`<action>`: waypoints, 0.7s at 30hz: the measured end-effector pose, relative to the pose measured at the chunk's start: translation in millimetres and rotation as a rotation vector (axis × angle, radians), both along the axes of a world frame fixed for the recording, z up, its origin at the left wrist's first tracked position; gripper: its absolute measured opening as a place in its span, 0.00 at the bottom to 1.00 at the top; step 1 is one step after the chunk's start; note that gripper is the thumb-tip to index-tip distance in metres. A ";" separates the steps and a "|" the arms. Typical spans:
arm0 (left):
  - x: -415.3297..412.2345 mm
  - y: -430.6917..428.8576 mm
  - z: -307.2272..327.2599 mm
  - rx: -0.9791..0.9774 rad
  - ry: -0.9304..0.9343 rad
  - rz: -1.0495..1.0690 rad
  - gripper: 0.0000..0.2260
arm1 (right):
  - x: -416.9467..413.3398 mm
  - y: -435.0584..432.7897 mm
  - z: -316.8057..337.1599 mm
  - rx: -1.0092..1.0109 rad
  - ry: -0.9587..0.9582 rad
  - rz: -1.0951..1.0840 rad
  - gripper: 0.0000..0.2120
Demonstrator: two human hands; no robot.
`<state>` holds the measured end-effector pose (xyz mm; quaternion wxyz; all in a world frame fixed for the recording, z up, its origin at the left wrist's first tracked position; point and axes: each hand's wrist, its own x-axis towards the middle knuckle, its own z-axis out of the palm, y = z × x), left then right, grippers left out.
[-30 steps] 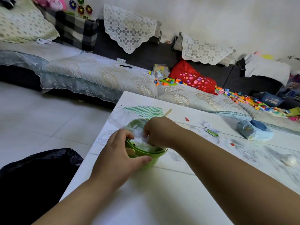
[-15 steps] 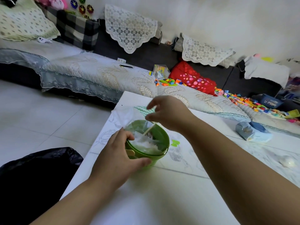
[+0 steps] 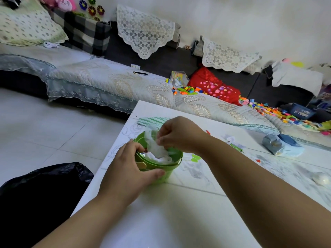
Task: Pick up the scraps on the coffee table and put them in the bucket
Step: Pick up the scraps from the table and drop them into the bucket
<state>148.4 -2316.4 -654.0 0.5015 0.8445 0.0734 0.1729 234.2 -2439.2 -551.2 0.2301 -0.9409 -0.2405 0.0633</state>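
1. Sofa [image 3: 107, 81]: runs along the far wall under quilted covers. Toy bricks [image 3: 186, 90] scattered on the seat.
2. Coffee table [image 3: 161, 212]: white top, near corner toward the camera.
3. Black bag [image 3: 41, 194]: on the floor, just beside the table's left edge.
4. Right hand [image 3: 179, 135]: over the far side of the bucket's mouth, fingers bent down and pinching a white crumpled scrap.
5. Left hand [image 3: 129, 169]: grips the bucket; thumb across the near wall, fingers hooked over the left rim.
6. Green bucket [image 3: 172, 171]: upright on the table near its left edge, between the two hands.
7. Tissue pack [image 3: 281, 144]: blue, lying on the table well to the right.
8. White crumpled scrap [image 3: 155, 147]: lower part inside the bucket, upper part standing above the rim.
9. White ball [image 3: 322, 179]: on the table at the far right edge of view.
10. Wooden stick [image 3: 141, 164]: end shows at the bucket's near rim, beside the left hand.
11. Green scrap [image 3: 195, 157]: on the table just right of the bucket.
12. Red scrap [image 3: 258, 160]: on the table, further right.
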 end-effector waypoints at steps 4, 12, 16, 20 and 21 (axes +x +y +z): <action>-1.2 -1.4 1.6 0.006 0.001 0.013 0.25 | -7.8 2.5 -2.4 -0.182 0.103 0.058 0.11; -6.6 0.7 1.4 0.005 0.006 0.027 0.26 | -13.9 17.9 -2.0 -0.245 0.178 0.063 0.17; -4.4 11.3 0.5 0.010 -0.021 0.095 0.27 | -11.1 7.3 15.3 0.035 0.041 -0.025 0.13; -4.1 22.6 2.9 0.005 -0.047 0.185 0.27 | 0.3 -11.0 27.6 0.348 0.021 -0.153 0.09; -4.1 25.3 3.8 0.002 -0.051 0.206 0.27 | 4.5 -16.7 26.7 0.375 0.017 -0.185 0.08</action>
